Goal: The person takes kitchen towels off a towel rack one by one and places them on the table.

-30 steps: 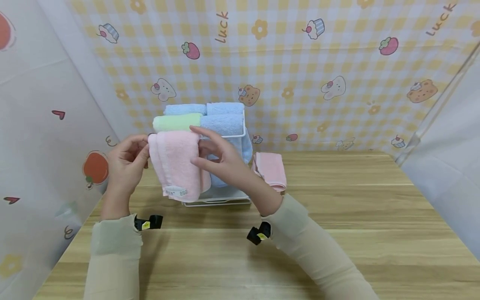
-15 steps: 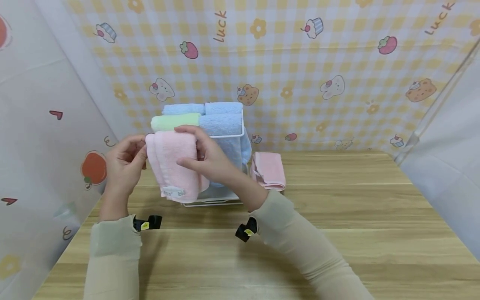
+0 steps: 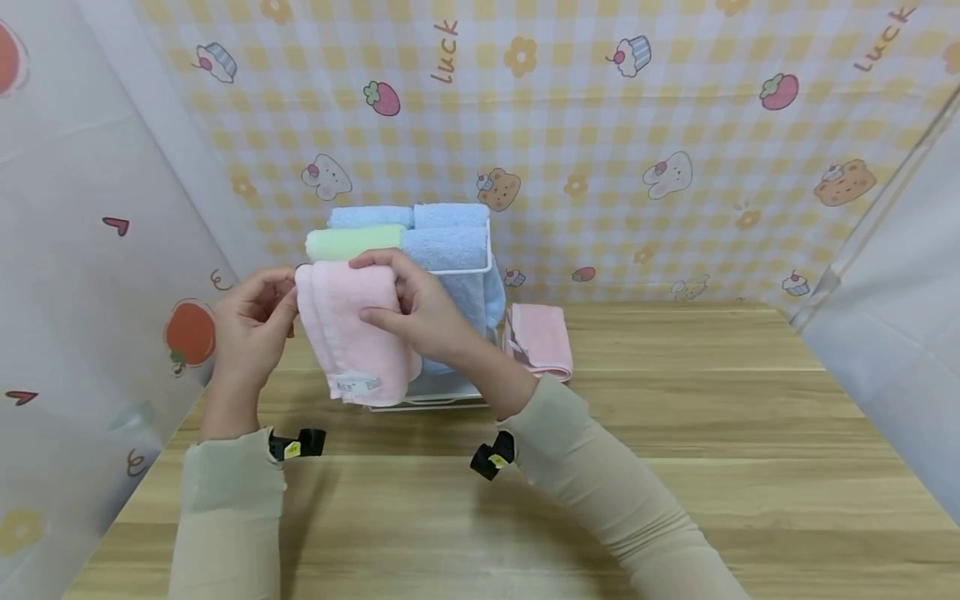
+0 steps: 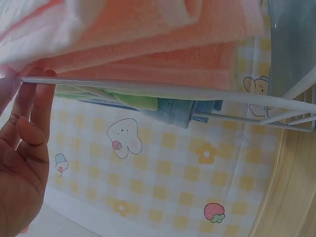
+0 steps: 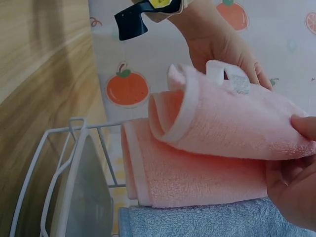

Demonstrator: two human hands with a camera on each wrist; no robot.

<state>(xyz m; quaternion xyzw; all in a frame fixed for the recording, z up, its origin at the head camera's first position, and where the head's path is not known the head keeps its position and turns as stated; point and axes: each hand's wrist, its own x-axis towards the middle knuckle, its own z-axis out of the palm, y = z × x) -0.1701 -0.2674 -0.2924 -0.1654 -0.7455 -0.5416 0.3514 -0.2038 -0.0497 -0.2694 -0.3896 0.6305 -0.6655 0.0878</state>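
Note:
A folded pink towel (image 3: 348, 333) hangs at the front left of a white wire rack (image 3: 427, 406), a label near its lower edge. At its upper left corner, my left hand (image 3: 251, 325) pinches the edge by the rack's rail (image 4: 148, 89). My right hand (image 3: 427, 312) grips the towel's right side, thumb on the front face, other fingers over the top and partly hidden behind. Another pink layer (image 5: 202, 182) lies under the held fold; whether it is the same towel I cannot tell. Green (image 3: 352, 243) and blue towels (image 3: 444, 248) hang behind.
A folded pink towel (image 3: 540, 337) rests on the wooden table (image 3: 712, 433) right of the rack. Two more blue towels (image 3: 450, 215) hang at the back. A yellow checked cloth (image 3: 585, 125) covers the wall behind, and a white printed sheet (image 3: 112, 292) stands at left.
My right hand has moved left and closed its thumb and fingers on the towel's right side. The towel's lower part has shifted slightly right. My left hand has stayed at the corner.

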